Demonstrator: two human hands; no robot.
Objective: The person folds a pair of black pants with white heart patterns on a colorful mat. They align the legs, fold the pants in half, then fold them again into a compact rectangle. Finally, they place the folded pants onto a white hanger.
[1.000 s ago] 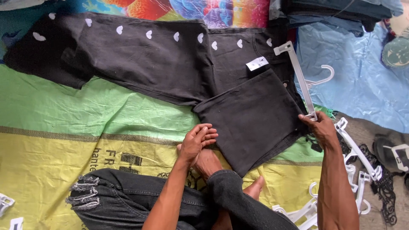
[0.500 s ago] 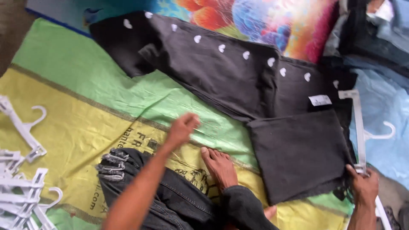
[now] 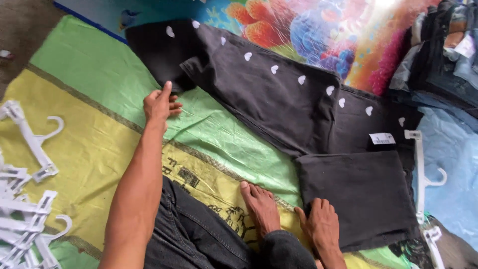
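Released grip: left hand [image 3: 160, 103] reaches toward black heart-dotted trousers [image 3: 279, 94], right hand [image 3: 323, 229] flat on their folded leg.

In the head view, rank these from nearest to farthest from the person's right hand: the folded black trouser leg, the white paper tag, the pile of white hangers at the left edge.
1. Folded black trouser leg: right hand rests at its lower left edge.
2. White paper tag: above, on the waistband, to the right.
3. Pile of white hangers: far across at the left edge.

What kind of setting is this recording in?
Probably a floor-level garment packing or selling spot: black trousers with a tag, clipped to a white hanger, spread on a woven plastic sheet, spare hangers piled nearby, folded jeans stacked.
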